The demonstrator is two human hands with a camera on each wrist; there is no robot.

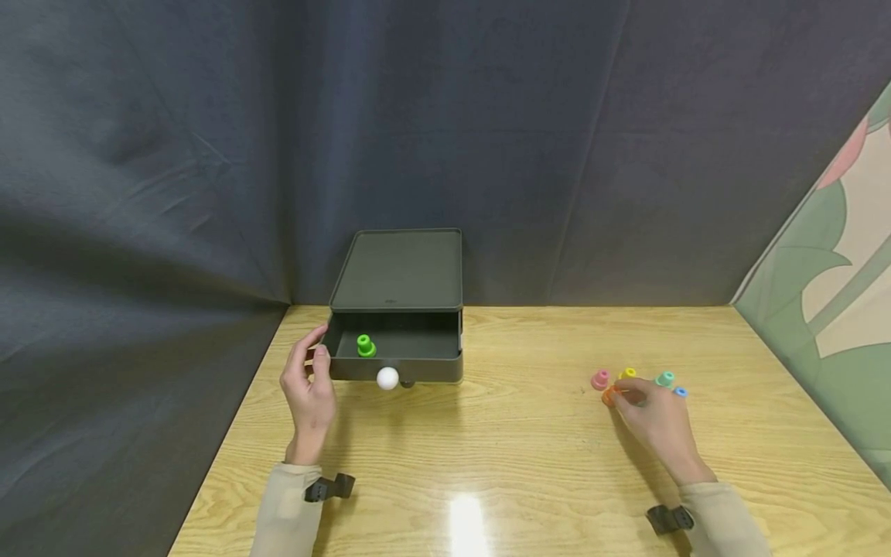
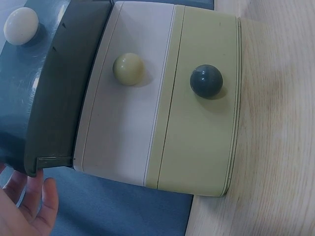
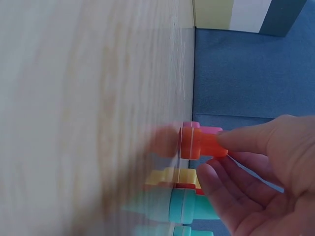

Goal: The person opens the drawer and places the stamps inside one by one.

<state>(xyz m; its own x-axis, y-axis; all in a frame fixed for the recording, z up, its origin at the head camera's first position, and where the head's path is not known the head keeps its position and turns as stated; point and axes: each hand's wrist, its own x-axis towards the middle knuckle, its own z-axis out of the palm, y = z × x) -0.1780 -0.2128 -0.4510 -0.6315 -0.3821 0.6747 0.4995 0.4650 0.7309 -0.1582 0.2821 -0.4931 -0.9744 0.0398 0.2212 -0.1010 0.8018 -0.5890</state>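
My left hand (image 1: 311, 391) is at the left side of the pulled-out top drawer (image 1: 438, 370) of a dark cabinet, its fingers touching the drawer's wall near the front corner. Inside that drawer, toward the left, stands a green stepped plastic peg (image 1: 365, 346). Far to the right, my right hand (image 1: 657, 422) pinches an orange stepped peg (image 3: 206, 143) between thumb and fingers; its base is at the tabletop. Close around it stand a pink peg (image 1: 600, 380), a yellow peg (image 1: 629, 373), a teal peg (image 1: 666, 379) and a blue peg (image 1: 681, 392), partly behind the hand.
Below the dark drawer, the left wrist view shows a whitish drawer (image 2: 118, 113) and a yellow-green drawer (image 2: 202, 132), both closed, with round knobs. A white knob (image 1: 387, 378) sticks out from the open drawer. Dark curtain (image 1: 445, 139) lines the back of the wooden table (image 1: 515, 464).
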